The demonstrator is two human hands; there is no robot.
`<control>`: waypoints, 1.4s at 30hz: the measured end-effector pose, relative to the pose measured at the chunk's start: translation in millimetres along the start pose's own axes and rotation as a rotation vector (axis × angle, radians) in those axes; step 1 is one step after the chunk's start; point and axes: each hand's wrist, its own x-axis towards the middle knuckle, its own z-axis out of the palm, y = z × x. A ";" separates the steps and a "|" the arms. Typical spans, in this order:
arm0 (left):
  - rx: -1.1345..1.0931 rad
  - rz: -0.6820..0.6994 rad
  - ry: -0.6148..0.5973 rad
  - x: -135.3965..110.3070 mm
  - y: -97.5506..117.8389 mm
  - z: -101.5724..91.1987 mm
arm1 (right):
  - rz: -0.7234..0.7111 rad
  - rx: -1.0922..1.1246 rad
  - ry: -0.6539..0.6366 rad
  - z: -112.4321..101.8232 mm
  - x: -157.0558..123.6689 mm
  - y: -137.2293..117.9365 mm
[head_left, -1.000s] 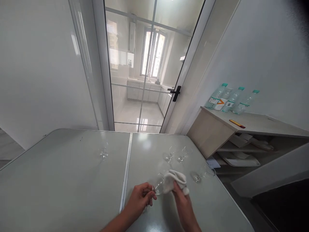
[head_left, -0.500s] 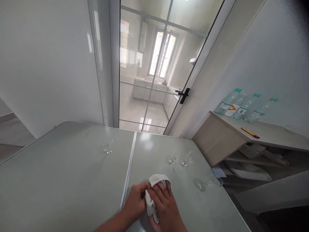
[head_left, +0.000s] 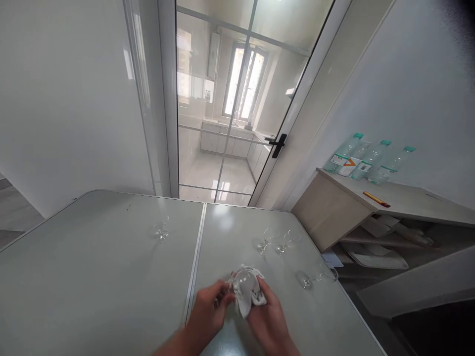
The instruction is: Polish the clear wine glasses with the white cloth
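A clear stemmed glass (head_left: 245,280) is held low over the near part of the table. My left hand (head_left: 210,307) is closed at its stem end, the fingers curled together and partly hiding that end. My right hand (head_left: 267,314) grips a white cloth (head_left: 244,307) that wraps the far and right sides of the bowl, thumb on the near right edge. Beyond my hands stand two more stemmed glasses, one (head_left: 262,247) beside the other (head_left: 281,249). Another stemmed glass (head_left: 306,283) is to the right near the table edge, and one (head_left: 161,234) stands on the left half.
The table (head_left: 111,277) has a metal seam (head_left: 198,242) down its middle. On the right, a wooden cabinet (head_left: 326,212) carries several plastic bottles (head_left: 365,165) and a yellow-red tool (head_left: 376,199). A glass door (head_left: 226,168) with a black handle (head_left: 279,145) is behind.
My right hand has turned from covering the cloth, back of the hand up, to cupping it from the right. The glass bowl now shows within the cloth. The view has shifted slightly.
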 end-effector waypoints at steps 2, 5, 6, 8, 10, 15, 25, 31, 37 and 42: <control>-0.165 -0.222 0.032 3.7 -0.9 2.7 | -0.136 -0.067 0.096 10.5 -1.4 26.1; -0.390 -0.374 0.012 6.2 1.4 5.8 | -0.263 -0.243 0.175 19.5 -4.0 51.4; -0.457 -0.398 -0.001 6.7 3.1 5.7 | -0.324 -0.347 0.182 20.6 -4.8 53.6; -0.586 -0.436 -0.021 7.3 6.7 3.9 | -0.471 -0.601 0.154 20.8 -6.1 49.5; -0.695 -0.475 -0.041 7.7 7.6 1.3 | -0.580 -0.798 0.062 19.2 -7.0 39.6; -0.711 -0.587 0.081 6.7 -9.6 2.9 | -0.691 -1.031 -0.264 5.3 -10.4 25.2; -0.330 -0.380 0.134 14.7 0.7 -10.0 | -0.574 -1.190 0.015 -16.0 -25.0 -17.2; -0.434 -0.407 0.106 18.1 11.1 -15.6 | -0.234 -1.045 0.025 -23.6 -15.7 -29.2; -0.409 -0.381 0.076 15.8 11.8 -13.3 | -0.248 -1.017 0.031 -35.7 -14.3 -22.9; -0.306 -0.336 0.085 14.4 11.7 -12.7 | -0.252 -1.089 0.061 -36.1 -14.2 -20.3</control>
